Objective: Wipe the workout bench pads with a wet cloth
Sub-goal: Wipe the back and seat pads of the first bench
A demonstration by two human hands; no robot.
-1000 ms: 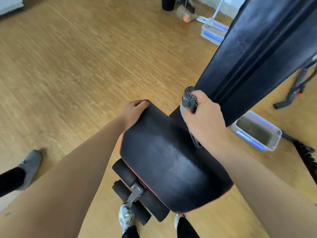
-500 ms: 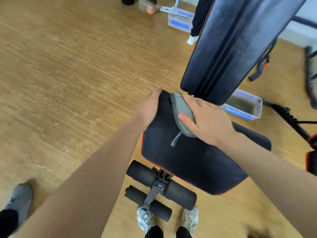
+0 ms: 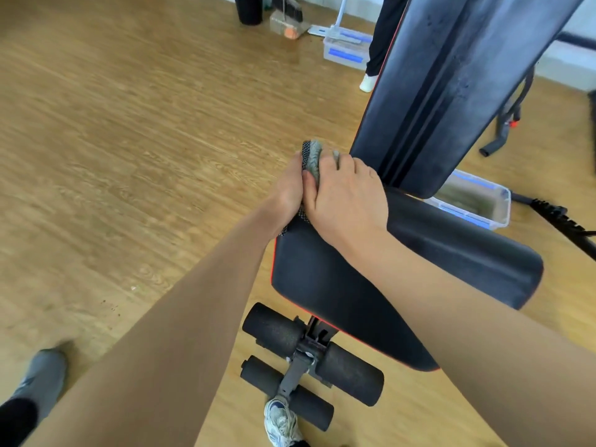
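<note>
Gripping the cloth [image 3: 312, 158] with my right hand [image 3: 348, 198], I have it bunched at the far left corner of the seat pad [image 3: 435, 253], just left of centre frame. My right fingers [image 3: 325, 175] are curled down over the grey wad, pressed close together, and a fold of it stands up above my knuckles. My left hand [image 3: 288, 188] sits tight against the right one, wrapped round the pad's left edge; its fingertips are hidden, so I cannot tell how far they reach underneath. The cloth's dark mesh border runs down between my two hands and shows again below my left wrist.

The back pad [image 3: 451, 75] rises steeply into the upper right of the frame, its lower end just beyond my right hand. Two pairs of foam rollers [image 3: 274, 327] sit below the seat pad at bottom centre, with my shoe [image 3: 280, 421] beside them. A plastic tub [image 3: 477, 204] rests on the wooden floor [image 3: 129, 124] at right, partly behind the pads. At the top stand a second tub [image 3: 346, 50], a dark bin [image 3: 248, 9] and another person's leg [image 3: 383, 33]. A grey shoe [image 3: 42, 372] shows at lower left.
</note>
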